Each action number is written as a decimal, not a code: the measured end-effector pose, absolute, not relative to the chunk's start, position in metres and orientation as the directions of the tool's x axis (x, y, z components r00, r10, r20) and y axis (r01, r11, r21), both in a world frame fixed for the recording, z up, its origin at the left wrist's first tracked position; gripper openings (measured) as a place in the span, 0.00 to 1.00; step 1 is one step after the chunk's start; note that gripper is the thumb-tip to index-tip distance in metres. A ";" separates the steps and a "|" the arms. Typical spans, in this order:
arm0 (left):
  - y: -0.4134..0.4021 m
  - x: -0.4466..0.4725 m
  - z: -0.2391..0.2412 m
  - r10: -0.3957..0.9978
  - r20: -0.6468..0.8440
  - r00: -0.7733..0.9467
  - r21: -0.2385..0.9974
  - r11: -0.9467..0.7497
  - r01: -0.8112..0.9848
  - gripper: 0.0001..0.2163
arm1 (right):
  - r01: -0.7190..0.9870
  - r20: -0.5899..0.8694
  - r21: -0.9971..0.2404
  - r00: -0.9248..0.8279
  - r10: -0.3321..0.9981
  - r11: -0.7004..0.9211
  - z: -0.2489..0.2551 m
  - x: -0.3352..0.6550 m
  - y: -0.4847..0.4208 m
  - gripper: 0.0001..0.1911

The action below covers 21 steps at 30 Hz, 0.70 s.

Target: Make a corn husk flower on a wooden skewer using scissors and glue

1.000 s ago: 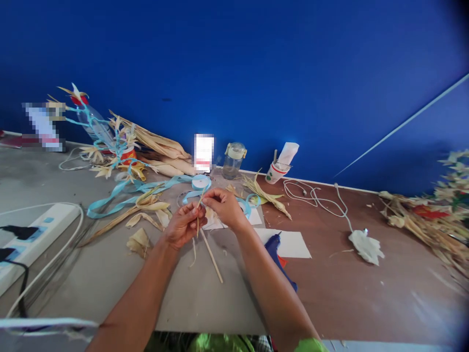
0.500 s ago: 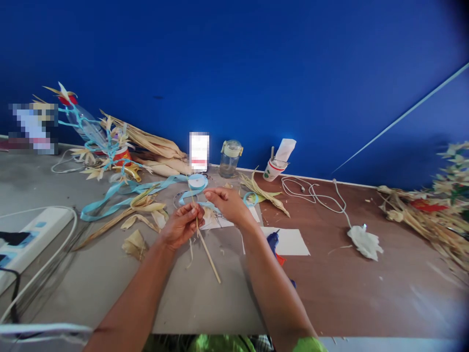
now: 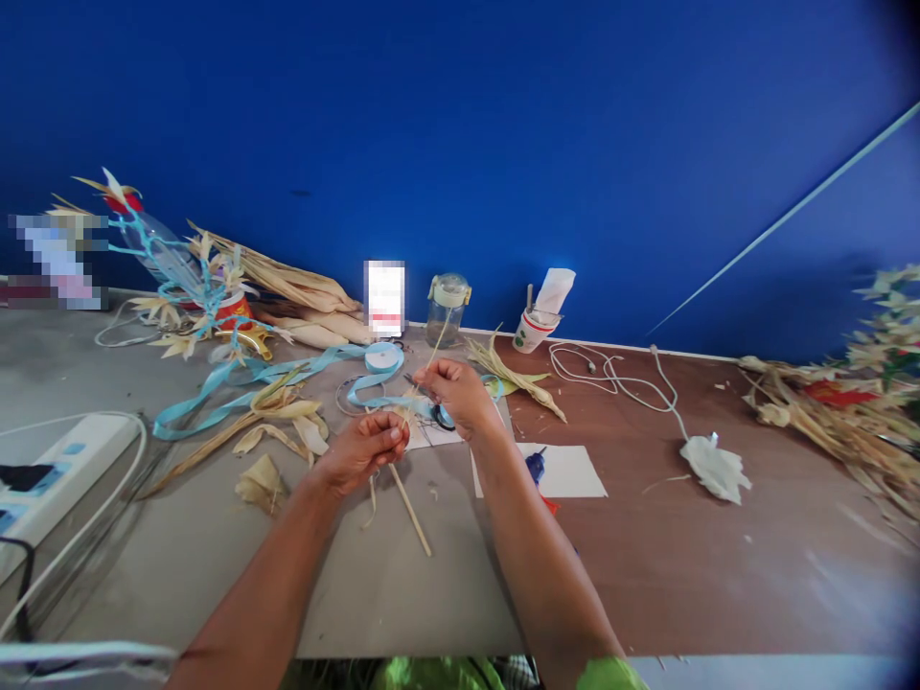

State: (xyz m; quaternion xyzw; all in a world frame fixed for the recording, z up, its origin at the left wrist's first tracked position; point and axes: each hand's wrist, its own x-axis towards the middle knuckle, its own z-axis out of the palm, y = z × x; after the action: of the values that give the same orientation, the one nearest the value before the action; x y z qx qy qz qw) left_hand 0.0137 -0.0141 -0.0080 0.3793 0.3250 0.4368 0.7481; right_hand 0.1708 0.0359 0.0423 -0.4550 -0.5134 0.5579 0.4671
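Observation:
My left hand (image 3: 363, 447) is closed in a pinch on the top of a thin wooden stick (image 3: 411, 511) that slants down toward the table's front. My right hand (image 3: 455, 391) is closed on a thin strip of dried husk (image 3: 436, 347) that runs up from its fingers and back down toward my left hand. A light blue ribbon roll (image 3: 381, 358) lies just behind both hands, its loose ribbon (image 3: 216, 383) trailing to the left. Dried husk leaves (image 3: 287, 414) lie left of my left hand.
A glass jar (image 3: 444, 309), a paper cup (image 3: 534, 331) and a pile of husks (image 3: 287, 284) stand along the blue wall. A white cable (image 3: 618, 376), a power strip (image 3: 50, 470), white paper (image 3: 567, 470), a blue glue gun (image 3: 536, 468) and a husk bundle (image 3: 840, 422) lie around.
My right hand has moved up and away from my left hand, drawing the husk strip out longer. My left hand has dropped slightly with the stick.

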 end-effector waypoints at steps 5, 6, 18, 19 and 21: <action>-0.012 0.014 -0.011 0.906 -0.163 0.391 0.865 0.322 -0.386 0.12 | -0.069 -0.029 -0.997 -0.114 0.993 -0.037 0.042 0.178 0.039 0.16; -0.012 0.014 -0.011 0.911 -0.166 0.378 0.865 0.318 -0.387 0.12 | -0.055 -0.028 -0.998 -0.104 0.994 -0.034 0.041 0.178 0.039 0.17; -0.010 0.016 -0.012 0.942 -0.145 0.303 0.894 0.256 -0.367 0.14 | 0.088 0.063 -0.994 -0.053 0.997 0.067 0.039 0.174 0.039 0.20; -0.010 0.016 -0.012 0.946 -0.140 0.293 0.895 0.247 -0.371 0.15 | 0.090 0.064 -0.994 -0.051 0.997 0.068 0.039 0.174 0.039 0.21; -0.010 0.017 -0.012 0.952 -0.132 0.274 0.896 0.233 -0.377 0.14 | 0.078 0.044 -0.996 -0.074 0.996 0.050 0.039 0.174 0.038 0.20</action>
State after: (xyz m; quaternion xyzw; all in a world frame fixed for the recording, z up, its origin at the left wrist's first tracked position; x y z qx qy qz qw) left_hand 0.0166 -0.0095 -0.0125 0.3930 0.3659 0.4785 0.6947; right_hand 0.1743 0.0379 0.0395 -0.4894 -0.5489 0.4854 0.4728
